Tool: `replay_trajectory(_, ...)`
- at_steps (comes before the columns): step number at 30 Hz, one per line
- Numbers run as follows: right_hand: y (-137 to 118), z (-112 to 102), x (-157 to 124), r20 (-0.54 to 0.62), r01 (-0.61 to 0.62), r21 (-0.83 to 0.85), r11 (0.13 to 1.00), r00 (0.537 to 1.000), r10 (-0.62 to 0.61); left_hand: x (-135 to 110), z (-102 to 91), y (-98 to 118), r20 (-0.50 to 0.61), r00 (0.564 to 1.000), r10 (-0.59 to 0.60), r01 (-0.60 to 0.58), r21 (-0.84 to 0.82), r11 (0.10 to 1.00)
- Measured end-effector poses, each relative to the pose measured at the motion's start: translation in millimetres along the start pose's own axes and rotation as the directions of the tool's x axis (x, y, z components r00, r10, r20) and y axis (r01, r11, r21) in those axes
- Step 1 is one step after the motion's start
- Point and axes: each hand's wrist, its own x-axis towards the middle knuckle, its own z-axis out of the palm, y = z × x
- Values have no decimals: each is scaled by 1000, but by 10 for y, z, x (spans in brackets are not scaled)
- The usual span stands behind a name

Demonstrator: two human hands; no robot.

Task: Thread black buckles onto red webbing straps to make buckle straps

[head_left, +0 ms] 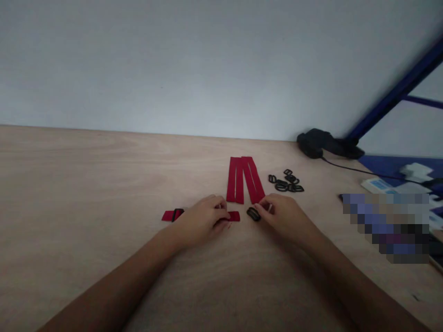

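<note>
From my remote screen I see 2 bare forearms reaching in from the bottom of the head view onto a pale wooden table (86, 175); the left hand (200, 223) sits over the middle of a short red strap (234, 216), which lies flat with both ends showing beside the hand; its fingers (218, 206) are curled down onto the strap, though I cannot tell whether they are gripping it; a black slider (177, 214) sits on the strap's left end. The right hand (285, 220) is to the right of that strap, with its fingers (266, 206) partly closed and pointing left; they are just beside a black buckle (254, 213) on the table, and I cannot tell whether they touch it or hold anything. Above the hands, 2 long red straps (242, 180) lie side by side, splayed slightly, each with a pale line along its length; their lower ends reach almost to the hands. To their right is a loose cluster of black plastic sliders (286, 183). At the table's far edge sits a black device (320, 143) with a black cable (360, 170) running right; beyond it I see a blue frame (398, 87), a blue sheet (391, 166) and white items (377, 186); a pixelated patch (386, 226) hides whatever lies at the right; a pale wall (221, 69) stands behind.
</note>
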Motion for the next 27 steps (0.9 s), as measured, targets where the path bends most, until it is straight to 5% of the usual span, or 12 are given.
replay_trajectory(18, -49, 120, -51, 9, -57, -4, 998, 998, 57, 53, 65, 80, -14, 1000, -3, 4, 31, 1000)
replay_trajectory(23, -38, 148, -58, 17, -50, -12, 999, 999, 50, -11, -178, 41, 3, 998, -57, 56, 53, 997)
replay_trajectory(27, -28, 136, -48, 19, -44, 12, 999, 999, 44, -150, -514, -83, 141, 941, -308, 302, 67, 951)
